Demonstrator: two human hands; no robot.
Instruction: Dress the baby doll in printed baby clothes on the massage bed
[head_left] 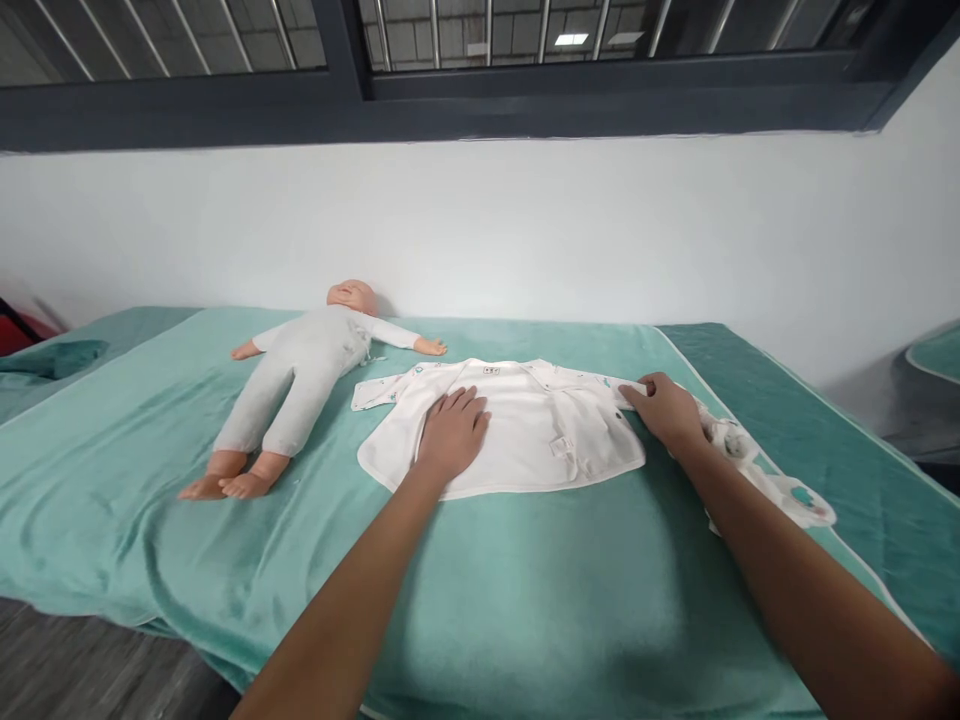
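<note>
A white baby shirt (517, 430) lies spread out on the green sheet, its front open and both sleeves stretched to the sides. My left hand (454, 432) rests flat on the shirt's left half, fingers extended. At the end of the right sleeve, my right hand (666, 408) pinches the cuff between thumb and fingers. A baby doll (300, 350) in white clothing lies on its back to the left, one arm reaching toward the shirt's left sleeve. Partly behind my right forearm is a crumpled white printed baby garment (787, 495).
The green sheet (562, 600) covers a bed set against a white wall (487, 230). Above runs a dark window frame (525, 105) with metal bars behind it. A red and black object (16, 330) shows at the far left edge.
</note>
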